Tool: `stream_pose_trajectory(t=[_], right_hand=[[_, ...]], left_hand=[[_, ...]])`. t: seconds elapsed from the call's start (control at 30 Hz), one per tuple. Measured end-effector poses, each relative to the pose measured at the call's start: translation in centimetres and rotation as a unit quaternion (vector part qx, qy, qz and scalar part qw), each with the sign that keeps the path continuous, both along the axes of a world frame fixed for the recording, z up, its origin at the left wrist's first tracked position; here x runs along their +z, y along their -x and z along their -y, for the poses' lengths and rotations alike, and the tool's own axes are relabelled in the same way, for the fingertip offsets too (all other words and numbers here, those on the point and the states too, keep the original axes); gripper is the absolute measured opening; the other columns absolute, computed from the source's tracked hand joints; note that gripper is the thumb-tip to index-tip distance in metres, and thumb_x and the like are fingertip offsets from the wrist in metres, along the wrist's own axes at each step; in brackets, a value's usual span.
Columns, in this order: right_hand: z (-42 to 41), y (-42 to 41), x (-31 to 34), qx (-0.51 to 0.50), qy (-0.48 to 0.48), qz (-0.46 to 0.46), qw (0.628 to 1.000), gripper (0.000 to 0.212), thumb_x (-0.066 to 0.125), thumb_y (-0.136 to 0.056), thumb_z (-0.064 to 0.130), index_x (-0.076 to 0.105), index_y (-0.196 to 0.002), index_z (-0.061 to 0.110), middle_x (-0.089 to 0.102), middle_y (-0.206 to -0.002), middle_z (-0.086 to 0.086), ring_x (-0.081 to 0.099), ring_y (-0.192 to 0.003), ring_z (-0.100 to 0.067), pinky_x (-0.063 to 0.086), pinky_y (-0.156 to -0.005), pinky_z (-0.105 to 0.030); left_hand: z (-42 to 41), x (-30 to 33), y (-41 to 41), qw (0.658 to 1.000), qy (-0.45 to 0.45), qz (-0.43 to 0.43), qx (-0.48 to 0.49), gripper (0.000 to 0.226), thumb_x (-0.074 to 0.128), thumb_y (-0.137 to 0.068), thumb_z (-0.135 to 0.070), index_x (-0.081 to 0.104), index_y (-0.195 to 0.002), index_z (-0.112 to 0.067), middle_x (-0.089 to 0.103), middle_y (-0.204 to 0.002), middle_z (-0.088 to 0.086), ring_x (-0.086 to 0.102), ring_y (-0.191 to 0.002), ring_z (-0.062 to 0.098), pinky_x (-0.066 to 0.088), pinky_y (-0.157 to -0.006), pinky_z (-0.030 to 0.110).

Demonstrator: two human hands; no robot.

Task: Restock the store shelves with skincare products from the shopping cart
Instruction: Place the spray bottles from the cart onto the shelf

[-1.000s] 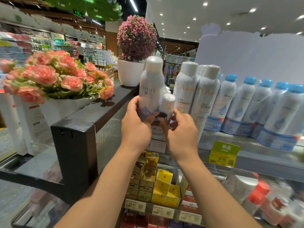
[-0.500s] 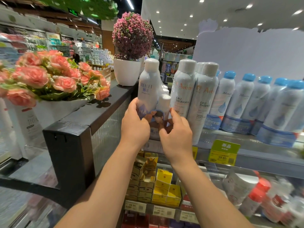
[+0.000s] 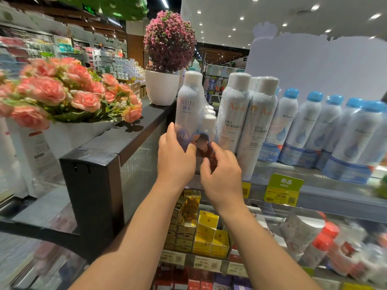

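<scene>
Skincare spray set [image 3: 193, 114], a tall white can shrink-wrapped with a small one, now stands on the glass shelf [image 3: 326, 181] at its left end, hard against the black end panel [image 3: 98, 185] and just beside the Avène cans [image 3: 236, 122]. A second ago it was held higher and tilted slightly in front of the row; since then it has come down and back until its base sits at the shelf's front edge.

The left hand [image 3: 174, 159] still wraps the lower left of the pack, thumb across the printed label. The right hand [image 3: 223, 170] has loosened: its fingers are half-curled and parted, fingertips near the label, and whether they still touch it I cannot tell.

By my judgement the placing is nearly done. What remains is squaring the pack with the row, letting go, then returning to the cart, which is out of view.
</scene>
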State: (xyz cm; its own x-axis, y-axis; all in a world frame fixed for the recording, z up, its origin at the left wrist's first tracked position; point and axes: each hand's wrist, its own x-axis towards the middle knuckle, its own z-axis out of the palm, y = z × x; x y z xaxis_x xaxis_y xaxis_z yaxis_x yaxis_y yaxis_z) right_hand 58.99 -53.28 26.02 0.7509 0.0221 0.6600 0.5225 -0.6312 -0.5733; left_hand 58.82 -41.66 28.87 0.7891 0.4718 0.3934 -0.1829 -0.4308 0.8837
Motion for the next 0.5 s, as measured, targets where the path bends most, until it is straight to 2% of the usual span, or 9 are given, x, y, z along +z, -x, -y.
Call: stream_pose_trajectory(t=[0.1,0.23,0.4,0.5], right_hand=[[0.06,0.26,0.04,-0.001,-0.003,-0.002,1.000,0.046,0.059,-0.103,0.017,0.053,-0.148,0.012,0.058,-0.129,-0.001,0.039,-0.107,0.010,0.025,-0.088,0.011],[0.05,0.58,0.32,0.003,0.002,-0.012,1.000,0.048,0.059,-0.102,0.017,0.052,-0.150,0.012,0.057,-0.130,-0.001,0.042,-0.111,0.006,0.023,-0.089,0.011],[0.06,1.04,0.37,0.008,0.018,-0.030,0.999,0.050,0.058,-0.103,0.020,0.047,-0.152,0.015,0.055,-0.134,0.000,0.039,-0.111,0.005,0.022,-0.086,0.013],[0.14,1.02,0.51,0.008,0.027,-0.045,0.999,0.053,0.057,-0.104,0.022,0.044,-0.155,0.017,0.054,-0.138,0.000,0.037,-0.114,0.006,0.020,-0.084,0.014]], left_hand=[[0.16,-0.49,0.63,1.000,-0.010,0.018,0.015,0.073,0.062,-0.101,-0.027,0.021,-0.162,-0.025,0.030,-0.161,0.001,0.040,-0.144,0.021,0.041,-0.116,0.043],[0.11,-0.69,1.05,0.999,-0.028,0.027,0.021,0.059,0.056,-0.104,-0.025,0.031,-0.157,-0.025,0.034,-0.154,-0.001,0.047,-0.135,0.017,0.040,-0.102,0.028],[-0.11,-0.61,0.75,0.999,-0.027,0.024,-0.014,0.051,0.054,-0.104,-0.027,0.036,-0.152,-0.028,0.035,-0.153,-0.002,0.047,-0.134,0.019,0.044,-0.110,0.037],[-0.18,-0.91,0.81,0.999,-0.030,0.024,-0.017,0.055,0.054,-0.103,-0.030,0.034,-0.154,-0.027,0.034,-0.154,-0.002,0.046,-0.136,0.019,0.045,-0.113,0.044]])
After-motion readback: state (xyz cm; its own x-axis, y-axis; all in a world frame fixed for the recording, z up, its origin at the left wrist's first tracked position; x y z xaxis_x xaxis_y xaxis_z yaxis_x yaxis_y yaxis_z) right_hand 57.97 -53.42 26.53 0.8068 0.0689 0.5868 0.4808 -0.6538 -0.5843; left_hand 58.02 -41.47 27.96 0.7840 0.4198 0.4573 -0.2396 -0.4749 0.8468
